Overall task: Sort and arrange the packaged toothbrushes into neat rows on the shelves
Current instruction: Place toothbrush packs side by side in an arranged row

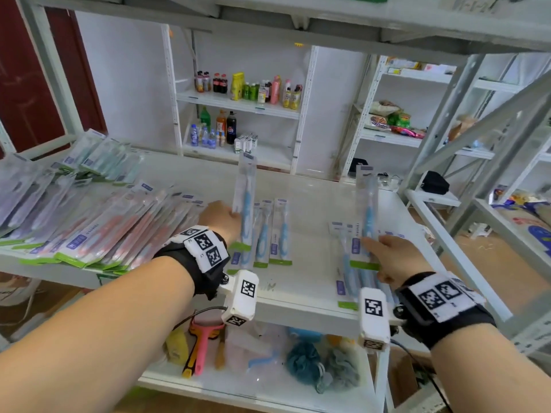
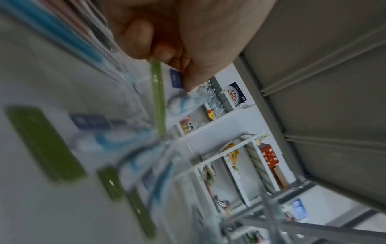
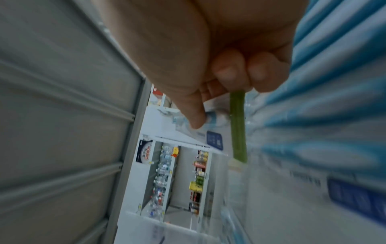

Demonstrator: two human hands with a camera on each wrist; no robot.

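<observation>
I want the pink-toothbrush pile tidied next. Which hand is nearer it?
Left. The left hand is right beside the pink-toothbrush pile; the right hand is far across the shelf.

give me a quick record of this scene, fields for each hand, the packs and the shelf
left hand: grips a blue pack, raised upright
right hand: grips another blue pack, raised upright
blue row: lies flat mid-shelf
pink pile: overlapping, left of the left hand
shelf: white, bare between the hands

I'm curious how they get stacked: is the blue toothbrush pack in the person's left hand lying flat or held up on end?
Held up on end. The left hand grips the blue toothbrush pack near its lower part, above the shelf.
</observation>
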